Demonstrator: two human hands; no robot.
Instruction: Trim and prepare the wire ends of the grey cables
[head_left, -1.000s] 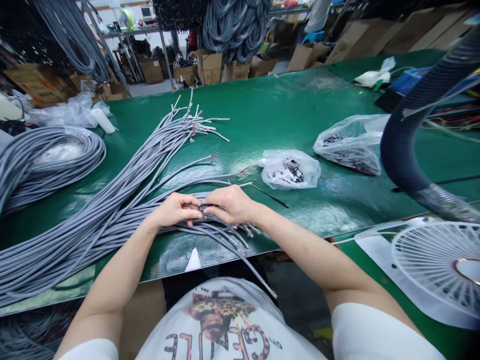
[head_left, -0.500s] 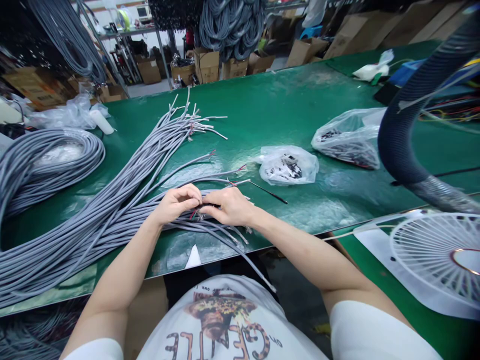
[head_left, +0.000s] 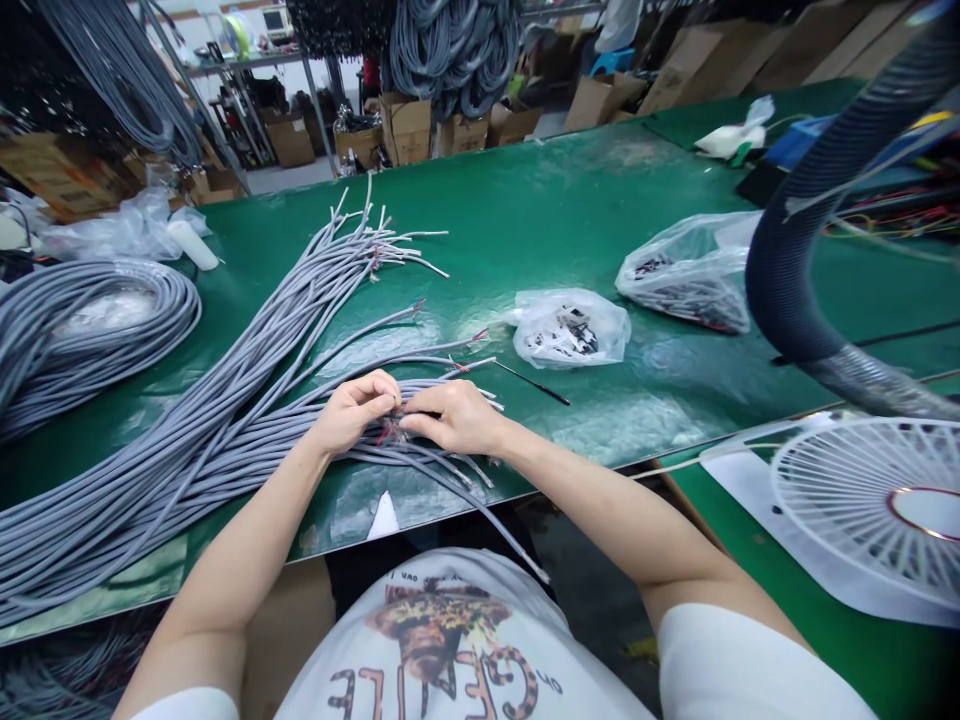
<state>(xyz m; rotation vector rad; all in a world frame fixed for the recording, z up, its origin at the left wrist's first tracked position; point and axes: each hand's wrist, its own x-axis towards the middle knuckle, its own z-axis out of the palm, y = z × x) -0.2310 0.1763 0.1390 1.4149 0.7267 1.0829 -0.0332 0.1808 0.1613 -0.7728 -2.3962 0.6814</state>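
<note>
A long bundle of grey cables (head_left: 225,420) lies across the green table (head_left: 570,210), its stripped ends fanned toward the middle. My left hand (head_left: 352,410) and my right hand (head_left: 454,415) meet over the near ends, both pinched on one grey cable end with red inner wires (head_left: 390,432) showing between the fingers. What sits between the fingertips beyond the wires is too small to make out. A thin black piece (head_left: 534,384) lies on the table just right of my right hand.
A clear bag of small dark parts (head_left: 571,330) lies beyond my right hand, and a larger one (head_left: 690,275) farther right. A coil of grey cable (head_left: 82,320) sits at left. A ribbed hose (head_left: 806,250) and a white fan guard (head_left: 870,500) stand at right.
The view has shifted slightly. My hands stay together on the cable end; the red inner wires now show more clearly between them.
</note>
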